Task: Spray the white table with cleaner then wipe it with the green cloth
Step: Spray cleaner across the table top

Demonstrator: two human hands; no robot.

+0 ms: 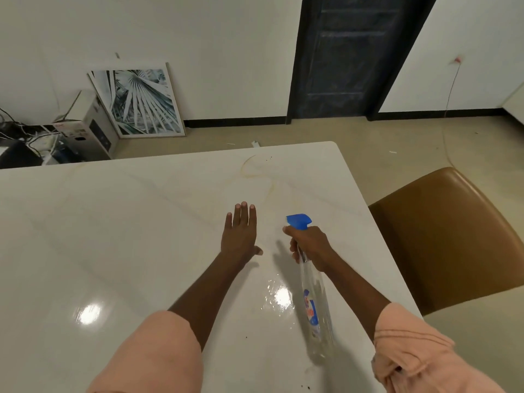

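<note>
Right hand [310, 245] grips spray bottle [313, 296]; left hand [241, 232] flat over white table [113, 222].

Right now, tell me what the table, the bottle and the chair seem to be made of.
Table: glossy white stone or stone-look slab, faint veins, lamp glare.
Bottle: clear plastic by its see-through wall, blue plastic trigger head, held by the right hand.
Chair: tan leather or imitation, smooth with a soft sheen.

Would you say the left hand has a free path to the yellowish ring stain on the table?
Probably yes: the left hand is open and flat, and nothing lies between it and the ring stain farther along the table.
</note>
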